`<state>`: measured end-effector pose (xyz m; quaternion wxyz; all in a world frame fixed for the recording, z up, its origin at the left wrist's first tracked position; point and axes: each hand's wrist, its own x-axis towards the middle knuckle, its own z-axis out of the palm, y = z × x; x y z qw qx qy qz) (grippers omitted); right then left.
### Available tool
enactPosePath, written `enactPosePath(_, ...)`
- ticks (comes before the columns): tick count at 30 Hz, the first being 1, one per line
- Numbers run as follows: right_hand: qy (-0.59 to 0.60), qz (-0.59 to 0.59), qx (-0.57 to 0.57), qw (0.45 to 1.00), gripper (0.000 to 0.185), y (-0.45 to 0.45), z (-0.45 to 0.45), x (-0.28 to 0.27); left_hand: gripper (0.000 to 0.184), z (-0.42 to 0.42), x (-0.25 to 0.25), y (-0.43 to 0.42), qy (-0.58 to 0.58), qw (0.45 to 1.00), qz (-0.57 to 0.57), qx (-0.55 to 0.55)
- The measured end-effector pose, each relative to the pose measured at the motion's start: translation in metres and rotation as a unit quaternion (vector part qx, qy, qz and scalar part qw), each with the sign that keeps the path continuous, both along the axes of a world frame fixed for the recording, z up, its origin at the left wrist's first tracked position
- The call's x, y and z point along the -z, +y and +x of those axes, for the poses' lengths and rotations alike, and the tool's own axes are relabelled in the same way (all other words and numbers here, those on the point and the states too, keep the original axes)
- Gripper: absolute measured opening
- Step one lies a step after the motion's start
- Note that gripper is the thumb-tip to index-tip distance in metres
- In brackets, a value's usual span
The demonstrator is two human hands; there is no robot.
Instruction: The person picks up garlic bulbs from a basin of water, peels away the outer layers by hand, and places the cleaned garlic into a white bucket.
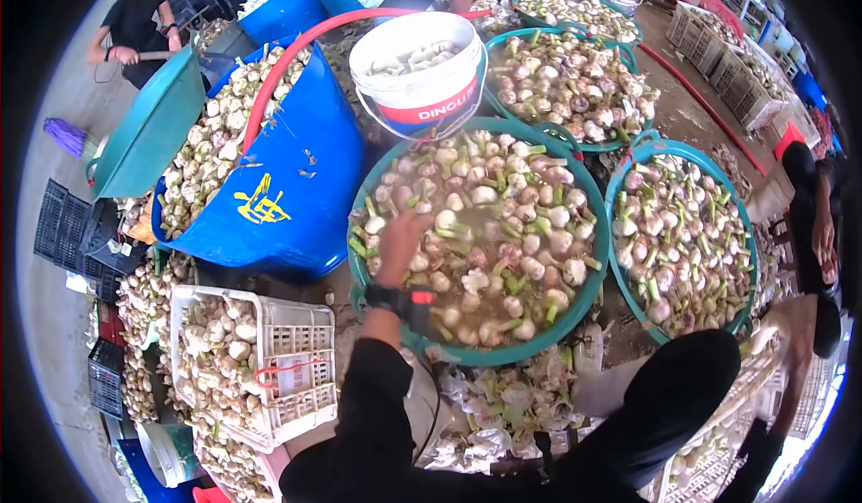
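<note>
My left hand (401,241), with a dark band on its wrist, reaches over the left side of a round green tub (588,310). In the tub, garlic bulbs (482,233) with cut green stems float in murky water. The fingers are blurred against the bulbs, so I cannot tell whether they hold one. Far out at the right edge, my right hand (794,323) is smeared by motion beyond my raised knee. Its fingers and anything in them cannot be made out.
More green tubs of garlic (687,242) stand right and behind. A white bucket (415,63) holds pale pieces. A blue tub (296,202), a red hose (269,81) and a white crate (301,359) are at left. Peelings (512,395) litter the floor; a seated person's hand (823,238) is at right.
</note>
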<state>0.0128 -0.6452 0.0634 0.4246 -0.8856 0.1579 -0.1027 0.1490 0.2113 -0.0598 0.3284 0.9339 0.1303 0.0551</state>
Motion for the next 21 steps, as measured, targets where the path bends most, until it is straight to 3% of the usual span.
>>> enactPosePath(1, 0.199, -0.125, 0.020, 0.972, 0.019, -0.013, -0.035, 0.015, 0.029, 0.013, -0.012, 0.013, 0.033, 0.992, 0.106, -0.067)
enactPosePath(2, 0.189, -0.379, -0.073, 0.903, 0.027, -0.103, -0.107, 0.083, 0.033, 0.031, 0.000, 0.038, 0.062, 0.993, 0.092, -0.047)
enactPosePath(3, 0.357, -0.299, -0.042, 0.884, 0.048, 0.043, -0.104, 0.007, 0.035, 0.046, 0.026, 0.056, 0.075, 0.985, 0.140, -0.063)
enactPosePath(4, 0.265, -0.163, 0.056, 0.949, 0.072, 0.015, -0.140, 0.038, 0.037, 0.061, 0.043, 0.066, 0.087, 0.975, 0.190, -0.077)
enactPosePath(5, 0.290, -0.149, 0.132, 0.936, 0.079, 0.038, -0.139, 0.026, 0.037, 0.067, 0.049, 0.062, 0.087, 0.975, 0.190, -0.072)
enactPosePath(6, 0.217, -0.075, 0.134, 0.964, 0.078, 0.021, -0.151, 0.037, 0.040, 0.066, 0.050, 0.052, 0.069, 0.957, 0.271, -0.078)
enactPosePath(7, 0.200, -0.123, 0.079, 0.969, 0.073, 0.007, -0.144, 0.040, 0.043, 0.066, 0.051, 0.044, 0.048, 0.932, 0.349, -0.085)
enactPosePath(9, 0.176, -0.169, 0.026, 0.969, 0.068, 0.005, -0.107, 0.028, 0.046, 0.076, 0.044, 0.038, 0.204, 0.961, 0.182, -0.043)
enactPosePath(10, 0.174, -0.167, -0.007, 0.971, 0.059, 0.037, -0.048, 0.009, 0.043, 0.074, 0.045, 0.029, 0.193, 0.963, 0.183, -0.037)
enactPosePath(11, 0.170, -0.164, -0.039, 0.971, 0.050, 0.078, -0.007, -0.024, 0.035, 0.070, 0.047, 0.018, 0.188, 0.924, 0.331, 0.026)
enactPosePath(12, 0.040, -0.079, -0.053, 0.995, 0.045, 0.083, 0.023, -0.014, 0.028, 0.065, 0.039, 0.003, 0.150, 0.921, 0.355, 0.053)
enactPosePath(13, 0.030, -0.076, -0.109, 0.991, 0.040, 0.151, 0.068, -0.047, 0.020, 0.061, 0.050, -0.003, 0.098, 0.903, 0.416, 0.037)
enactPosePath(14, 0.011, 0.004, -0.159, 0.987, 0.037, 0.183, 0.106, -0.052, 0.015, 0.049, 0.034, -0.017, 0.057, 0.897, 0.435, 0.058)
enactPosePath(15, 0.058, -0.010, -0.216, 0.975, 0.038, 0.234, 0.134, -0.077, 0.014, 0.040, 0.029, -0.022, 0.001, 0.899, 0.436, 0.046)
enactPosePath(16, 0.114, 0.077, -0.281, 0.950, 0.035, 0.285, 0.153, -0.100, 0.015, 0.032, 0.017, -0.030, -0.053, 0.898, 0.435, 0.035)
enactPosePath(17, 0.088, 0.094, -0.295, 0.947, 0.033, 0.316, 0.160, -0.102, 0.015, 0.026, 0.006, -0.040, -0.056, 0.895, 0.441, 0.037)
enactPosePath(18, 0.066, 0.076, -0.441, 0.892, 0.033, 0.340, 0.181, -0.101, 0.014, 0.018, -0.020, -0.057, -0.067, 0.927, 0.365, 0.046)
enactPosePath(19, 0.067, 0.045, -0.473, 0.877, 0.035, 0.377, 0.184, -0.113, 0.014, 0.011, -0.039, -0.065, -0.076, 0.953, 0.288, 0.054)
enactPosePath(21, -0.013, 0.039, -0.595, 0.802, 0.034, 0.433, 0.187, -0.103, 0.015, -0.001, -0.058, -0.068, -0.072, 0.950, 0.296, 0.068)
